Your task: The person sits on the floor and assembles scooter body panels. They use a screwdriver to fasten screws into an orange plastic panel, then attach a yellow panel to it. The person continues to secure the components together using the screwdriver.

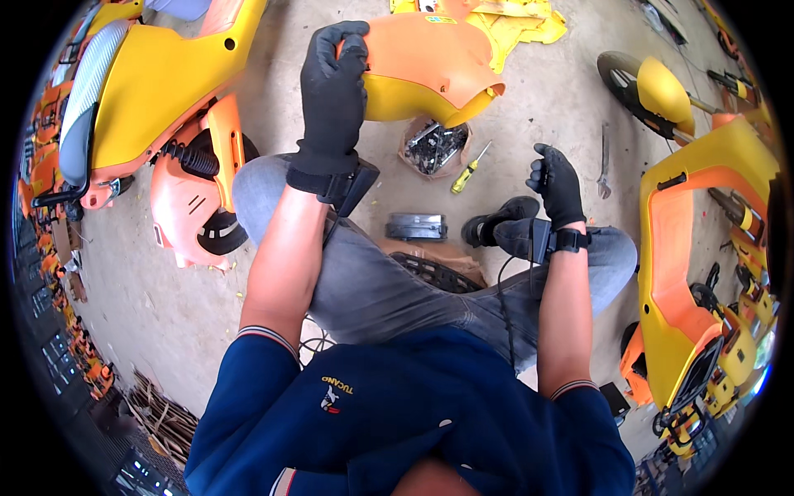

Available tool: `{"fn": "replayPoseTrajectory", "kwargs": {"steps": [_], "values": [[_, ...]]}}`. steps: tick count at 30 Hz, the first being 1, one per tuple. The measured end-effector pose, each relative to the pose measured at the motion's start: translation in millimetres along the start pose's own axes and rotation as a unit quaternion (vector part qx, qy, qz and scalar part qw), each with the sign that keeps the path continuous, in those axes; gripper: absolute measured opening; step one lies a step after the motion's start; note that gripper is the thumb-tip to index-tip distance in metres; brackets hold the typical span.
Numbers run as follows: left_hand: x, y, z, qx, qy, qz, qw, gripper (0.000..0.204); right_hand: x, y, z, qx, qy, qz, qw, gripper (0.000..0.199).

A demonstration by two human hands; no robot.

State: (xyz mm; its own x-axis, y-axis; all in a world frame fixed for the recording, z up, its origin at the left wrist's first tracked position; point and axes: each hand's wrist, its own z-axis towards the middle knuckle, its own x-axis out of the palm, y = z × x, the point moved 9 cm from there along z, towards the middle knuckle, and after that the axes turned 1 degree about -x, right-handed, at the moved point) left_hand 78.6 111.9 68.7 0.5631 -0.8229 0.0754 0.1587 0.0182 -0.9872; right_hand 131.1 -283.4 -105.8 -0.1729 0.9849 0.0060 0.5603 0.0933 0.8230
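My left hand (335, 91), in a black glove, is closed on the left edge of an orange and yellow scooter body panel (426, 54). The panel is held above the floor, beyond my knees. My gloved right hand (557, 183) is raised over my right knee with its fingers curled in; whether anything small is inside them is hidden. Between the hands, on the floor, lies a screwdriver (470, 170) with a yellow handle. Beside it an open cardboard box (463, 159) holds dark small parts and metal pieces.
A yellow scooter (157, 99) stands at the left, another yellow and orange scooter frame (668, 240) at the right. A wrench (605, 161) lies right of my right hand. Yellow panels (521, 25) are at the far side. A dark round object (416, 226) sits between my legs.
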Motion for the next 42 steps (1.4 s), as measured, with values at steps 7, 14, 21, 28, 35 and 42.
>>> {"fn": "replayPoseTrajectory", "kwargs": {"steps": [7, 14, 21, 28, 35, 42], "values": [[0.1, -1.3, 8.4, -0.029, 0.005, 0.035, 0.999, 0.020, -89.9, -114.8, 132.7, -0.010, -0.051, -0.085, 0.995, 0.012], [4.8, 33.3, -7.1, -0.142, -0.019, 0.024, 0.989, 0.016, -141.4, -114.1, 221.5, -0.061, -0.142, -0.384, 0.910, 0.018], [13.5, 40.5, -12.5, -0.219, -0.013, 0.109, 0.970, 0.016, -120.7, -87.9, 276.0, -0.083, -0.143, -0.572, 0.804, 0.018], [16.2, 55.3, -8.9, -0.256, 0.021, 0.236, 0.937, 0.015, -109.5, -119.1, 319.9, -0.083, -0.153, -0.590, 0.789, 0.018], [16.8, 68.9, -7.1, -0.265, 0.014, 0.257, 0.929, 0.016, -107.9, -138.1, 342.9, -0.062, -0.148, -0.613, 0.774, 0.016], [20.5, 73.2, -8.1, -0.277, 0.009, 0.222, 0.935, 0.017, -108.3, -147.2, 346.3, -0.073, -0.133, -0.644, 0.749, 0.016]]}}
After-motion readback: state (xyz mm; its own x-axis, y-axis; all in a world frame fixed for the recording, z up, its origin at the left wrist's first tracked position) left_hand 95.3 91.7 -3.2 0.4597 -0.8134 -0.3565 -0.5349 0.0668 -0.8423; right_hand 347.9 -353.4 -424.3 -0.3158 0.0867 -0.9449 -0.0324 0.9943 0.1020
